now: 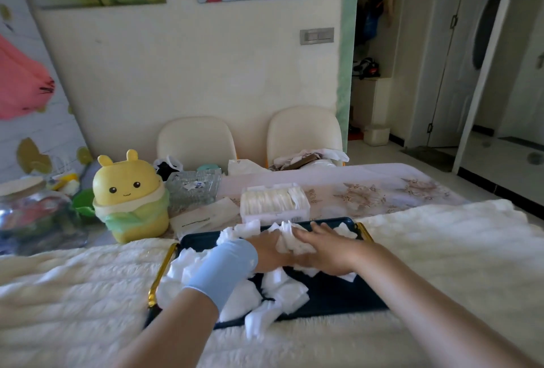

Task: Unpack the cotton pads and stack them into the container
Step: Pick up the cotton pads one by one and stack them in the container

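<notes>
Beside a yellow smiling bin [131, 194] sit a glass jar [35, 217] on its left and a clear glass dish [192, 189] on its right, two cream chairs [197, 141] behind it.

We see loose white square cotton pads [282, 292] heaped in disorder across a dark tray [338, 298], a few spilling over its near edge. Just beyond the tray's far edge stands the pale rectangular container [273, 214], open-topped, with 1 row of pads packed upright inside.
</notes>
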The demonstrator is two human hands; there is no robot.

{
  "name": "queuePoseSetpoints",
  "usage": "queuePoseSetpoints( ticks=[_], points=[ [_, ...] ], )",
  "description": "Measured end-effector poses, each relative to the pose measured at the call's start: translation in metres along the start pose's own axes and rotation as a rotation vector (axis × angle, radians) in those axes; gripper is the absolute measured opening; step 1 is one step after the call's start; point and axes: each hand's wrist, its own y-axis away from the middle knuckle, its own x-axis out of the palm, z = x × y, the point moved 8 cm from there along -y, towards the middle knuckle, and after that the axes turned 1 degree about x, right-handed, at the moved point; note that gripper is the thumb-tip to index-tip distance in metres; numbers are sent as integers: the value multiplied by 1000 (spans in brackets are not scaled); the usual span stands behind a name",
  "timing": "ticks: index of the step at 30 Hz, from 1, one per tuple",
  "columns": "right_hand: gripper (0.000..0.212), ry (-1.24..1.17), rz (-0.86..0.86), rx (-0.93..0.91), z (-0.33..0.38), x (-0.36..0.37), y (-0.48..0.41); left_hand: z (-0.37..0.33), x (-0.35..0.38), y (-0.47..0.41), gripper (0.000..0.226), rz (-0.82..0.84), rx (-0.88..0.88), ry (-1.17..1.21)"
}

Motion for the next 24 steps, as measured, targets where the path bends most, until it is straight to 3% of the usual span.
queuePoseSetpoints(
  ticks=[3, 6, 8, 11, 14, 20, 24],
  points=[
    [73, 61, -31, 24, 0, -7, 0, 19, -16, 14, 83, -91, -102, -33],
    [76, 93, -97, -36, 20, -18, 4, 45, -37, 32, 80, -191, -89, 14],
    [71, 83, -179, -152, 49, -22, 12, 65, -42, 46, 83, -235, -118, -91],
    [83, 78, -87, -315, 88, -3, 25, 88, -22, 65, 95, -88, -199, -215],
    [102, 237, 25, -290, 93, 19, 25, 94, 6, 74, 105, 51, -226, -152],
    [89, 286, -101, -206, 64, 7, 2, 84, 14, 44, 104, -38, -143, -107],
    [86, 199, -76, -196, 57, -5, -2, 72, 0, 37, 104, -51, -130, -132]
  ],
)
